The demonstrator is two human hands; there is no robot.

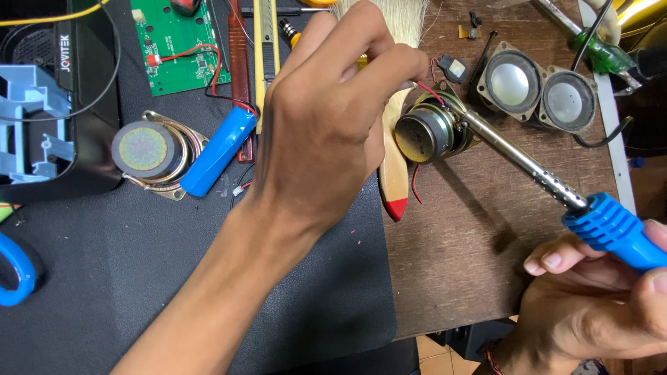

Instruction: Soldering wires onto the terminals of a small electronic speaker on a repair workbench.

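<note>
My left hand reaches over the bench, its thumb and fingers pinched on a thin red wire at the rim of a small round speaker. My right hand grips the blue handle of a soldering iron. The iron's metal shaft slants up and left, and its tip rests at the speaker's rim beside the wire.
A second speaker and a blue cylindrical battery lie on the black mat. A green circuit board sits at the top, a pair of speaker drivers at the upper right, a wooden brush beside the speaker.
</note>
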